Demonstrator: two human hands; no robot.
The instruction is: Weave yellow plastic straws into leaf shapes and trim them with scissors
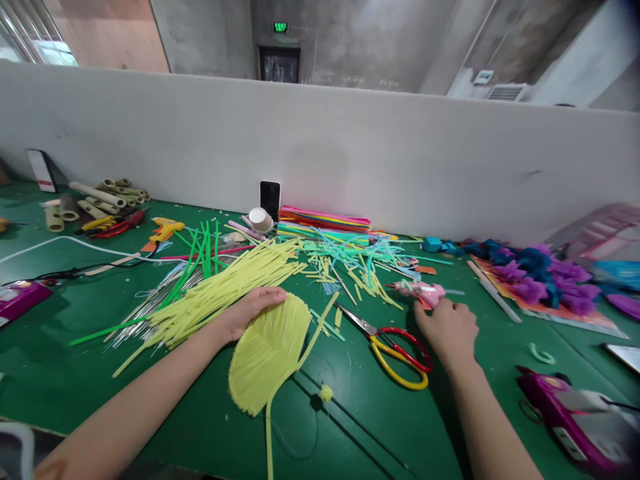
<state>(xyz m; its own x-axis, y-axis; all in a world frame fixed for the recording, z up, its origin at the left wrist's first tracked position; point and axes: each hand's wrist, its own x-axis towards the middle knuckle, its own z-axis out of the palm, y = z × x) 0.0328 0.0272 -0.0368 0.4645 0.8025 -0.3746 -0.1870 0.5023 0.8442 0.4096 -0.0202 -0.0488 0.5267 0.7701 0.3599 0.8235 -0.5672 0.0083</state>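
My left hand [257, 310] is closed on the upper edge of a yellow leaf [273, 353] made of fuzzy pipe cleaners. From the leaf's side run a loose yellow strip and a stem that hangs toward the table's near edge. My right hand [450, 330] has its fingers round a pink glue gun [420, 290], partly hidden behind them. Scissors [400, 353] with red and yellow handles lie between the two hands, blades slightly apart. A thin dark rod [367, 430] with a small yellow bud [327, 393] is just right of the leaf.
Yellow pipe cleaners [220, 290] are heaped behind my left hand, with cut pieces [345, 257] farther right. At left are a yellow glue gun [167, 230] and bamboo tubes [107, 197]. Purple and blue fuzzy flowers [555, 273] and a magenta device [575, 420] occupy the right. A partition [320, 140] stands behind.
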